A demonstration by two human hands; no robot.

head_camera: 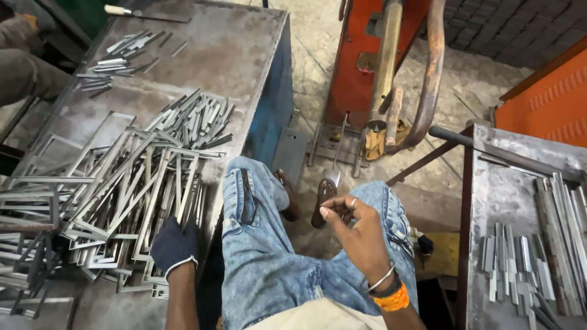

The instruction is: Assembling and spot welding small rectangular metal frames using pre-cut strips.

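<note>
- Frames point(122, 189) lie piled on the left table point(232, 55), strips point(116, 58) behind them.
- Left hand point(173, 244) rests on the pile.
- More strips point(520, 269) lie on the right table point(501, 183).

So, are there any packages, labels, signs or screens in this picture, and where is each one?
None can be seen: no package, label, sign or screen.
Only bare metal shows: the pile of grey welded metal frames on the left steel table, and flat grey metal strips on the right table.
</note>
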